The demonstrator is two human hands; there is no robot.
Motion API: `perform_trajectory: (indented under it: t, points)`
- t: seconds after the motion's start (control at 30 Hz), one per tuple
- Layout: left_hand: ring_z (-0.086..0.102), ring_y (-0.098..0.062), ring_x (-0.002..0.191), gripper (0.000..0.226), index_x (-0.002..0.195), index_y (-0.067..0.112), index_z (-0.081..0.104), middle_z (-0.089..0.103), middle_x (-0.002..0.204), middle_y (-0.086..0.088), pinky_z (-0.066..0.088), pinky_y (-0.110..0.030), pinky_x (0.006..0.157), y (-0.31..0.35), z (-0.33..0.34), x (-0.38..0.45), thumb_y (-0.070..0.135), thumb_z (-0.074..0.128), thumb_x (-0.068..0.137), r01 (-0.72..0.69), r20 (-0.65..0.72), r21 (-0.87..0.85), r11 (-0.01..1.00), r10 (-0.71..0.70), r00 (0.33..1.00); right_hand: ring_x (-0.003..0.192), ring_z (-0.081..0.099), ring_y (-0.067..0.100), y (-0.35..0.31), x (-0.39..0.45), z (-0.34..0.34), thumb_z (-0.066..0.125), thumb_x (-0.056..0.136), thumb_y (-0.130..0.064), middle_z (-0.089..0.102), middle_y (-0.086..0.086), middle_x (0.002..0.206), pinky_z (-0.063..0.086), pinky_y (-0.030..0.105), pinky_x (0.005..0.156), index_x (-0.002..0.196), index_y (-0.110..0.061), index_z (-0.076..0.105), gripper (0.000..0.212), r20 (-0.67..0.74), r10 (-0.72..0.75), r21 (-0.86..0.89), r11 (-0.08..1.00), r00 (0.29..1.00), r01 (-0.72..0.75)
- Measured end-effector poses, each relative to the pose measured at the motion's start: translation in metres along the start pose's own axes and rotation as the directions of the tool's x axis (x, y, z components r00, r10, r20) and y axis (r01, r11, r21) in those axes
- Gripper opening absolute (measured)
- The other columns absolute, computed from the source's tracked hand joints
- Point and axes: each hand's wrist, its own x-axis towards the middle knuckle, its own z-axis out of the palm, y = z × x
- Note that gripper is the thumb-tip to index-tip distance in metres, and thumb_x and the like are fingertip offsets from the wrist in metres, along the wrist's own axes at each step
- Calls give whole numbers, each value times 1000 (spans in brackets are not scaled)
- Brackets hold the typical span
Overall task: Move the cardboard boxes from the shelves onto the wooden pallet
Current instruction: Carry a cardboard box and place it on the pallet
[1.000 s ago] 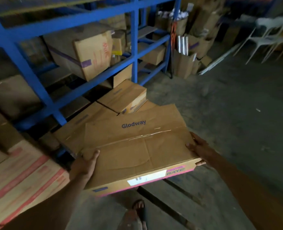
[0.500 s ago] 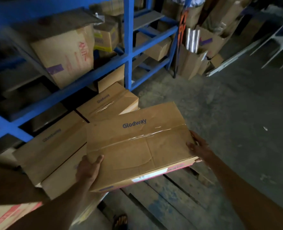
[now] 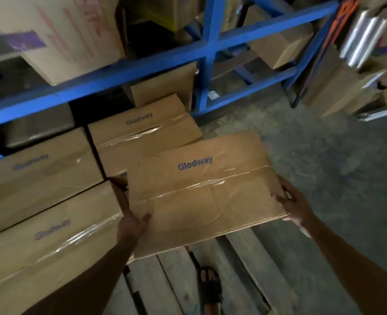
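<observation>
Cardboard box (image 3: 201, 192), flat, taped and printed "Glodway", is held level above the wooden pallet (image 3: 176, 285). Left hand (image 3: 132, 226) grips its near left corner, thumb lying on top, fingers hidden under the box. Right hand (image 3: 298, 206) clasps the right edge, thumb on top, fingers curled beneath. A sandalled foot (image 3: 210, 287) stands on the pallet slats below the box. To the left, three more Glodway boxes (image 3: 40, 235) sit side by side on the pallet, the nearest just beside the left hand. Behind them rises a blue shelf frame (image 3: 208, 53) holding larger cartons (image 3: 58, 30). Grey concrete floor (image 3: 335, 167) spreads to the right. Farther back, open cartons hold shiny film rolls (image 3: 362, 35), blurred.
</observation>
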Motion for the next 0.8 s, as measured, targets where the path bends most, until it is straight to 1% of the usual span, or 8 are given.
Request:
perform_trajectory:
  t: [0.17,0.23,0.3,0.37,0.47,0.57,0.67,0.8]
  points:
    - [59,-40,111,70,130,5,48,60,124,-21,50,-44,92,-26,65,46,48,70,80,110,-97,-69,992,-117,988,97,58,23,61,105,28,60,90,-1,58,7,122,51,14,49,141,-18,46,56,124,-47,-43,998,991,52]
    - [60,-39,108,68,125,8,51,61,123,-19,51,-48,92,-40,77,61,55,66,78,92,-167,-59,994,-101,981,105,58,26,87,134,52,62,89,-4,57,7,124,53,20,59,140,-21,47,55,183,-76,-44,995,980,86]
    - [55,-40,113,68,131,8,43,53,130,-20,48,-50,96,-52,86,70,45,68,80,41,-210,-27,999,-46,977,112,57,27,110,156,77,69,83,-12,55,7,126,52,15,66,135,-25,48,57,233,-117,-35,991,965,129]
    - [43,-41,127,87,144,7,28,36,143,-22,42,-48,105,-67,94,69,37,76,78,-52,-188,51,997,61,980,121,52,30,133,170,98,73,78,-9,50,5,130,51,11,79,135,-17,49,62,241,-153,-84,981,958,177]
    - [3,-35,148,131,155,12,2,-5,161,-17,16,-47,120,-84,103,65,53,83,61,-203,-21,271,941,217,976,129,47,25,147,173,118,78,76,-6,47,4,139,48,43,102,141,-16,44,74,262,-206,-94,967,943,237]
    - [-28,-33,143,147,149,19,-21,-33,154,-14,-8,-48,116,-96,110,65,67,79,53,-236,61,591,771,249,967,128,39,16,144,160,123,90,57,-37,43,1,139,45,30,96,146,-28,34,105,340,-260,-180,925,904,334]
    - [-24,-34,145,139,154,19,-9,-21,159,-15,-2,-61,117,-99,108,72,68,76,55,-212,-11,713,669,313,950,127,23,11,142,154,124,84,38,-60,25,0,145,32,33,103,150,-37,20,131,358,-200,-316,893,912,320]
    - [-15,-39,147,132,154,23,-1,-12,162,-12,4,-69,111,-98,102,79,69,75,56,-157,-19,710,686,242,970,135,21,22,140,154,127,91,39,-54,18,-1,148,35,43,108,150,-37,18,134,360,-164,-340,894,918,293]
